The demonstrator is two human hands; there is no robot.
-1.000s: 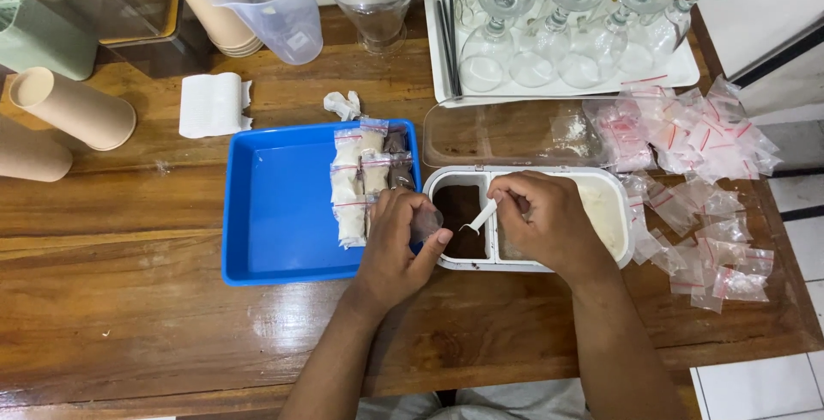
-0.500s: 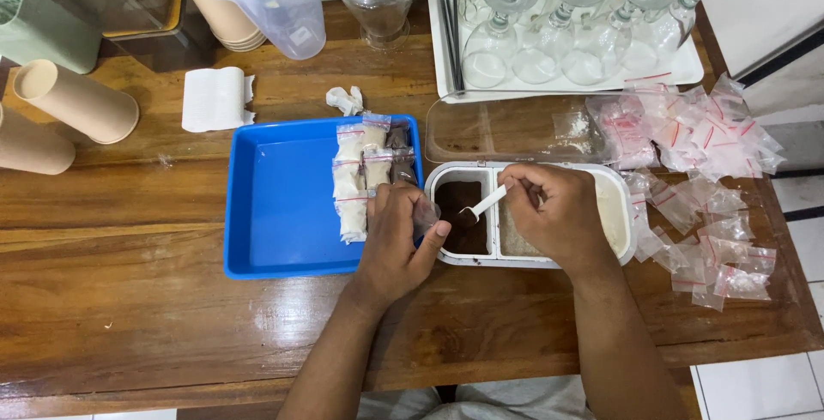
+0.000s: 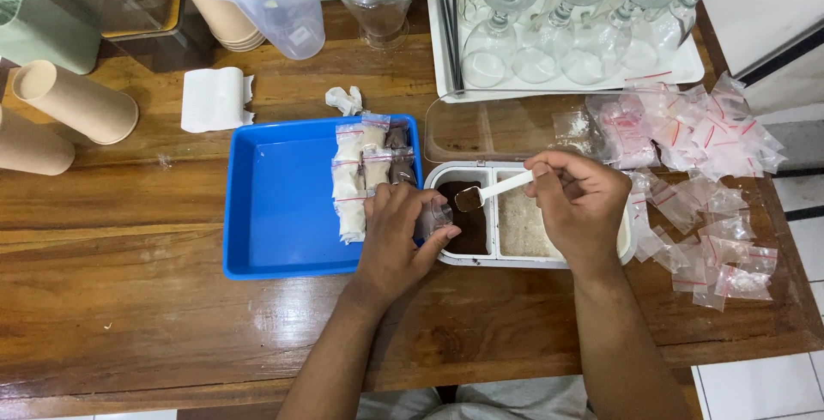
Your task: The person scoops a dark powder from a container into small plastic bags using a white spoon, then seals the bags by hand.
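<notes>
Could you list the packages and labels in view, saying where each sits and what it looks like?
Filled sachets: row in the blue tray, small clear bags, white and brown contents, red seal strips.
Empty sachets: loose heap at the table's right end, clear with red strips.
Small clear bag: in the left hand, at the divided container.
Label: small pale patch on the clear measuring jug, top centre.

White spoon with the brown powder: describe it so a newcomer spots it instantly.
Start at the blue tray on the wooden table; just right of it sits a white divided container. Above its dark-powder compartment, the right hand holds the white spoon. It is the only utensil there, its bowl heaped with brown powder.
</notes>
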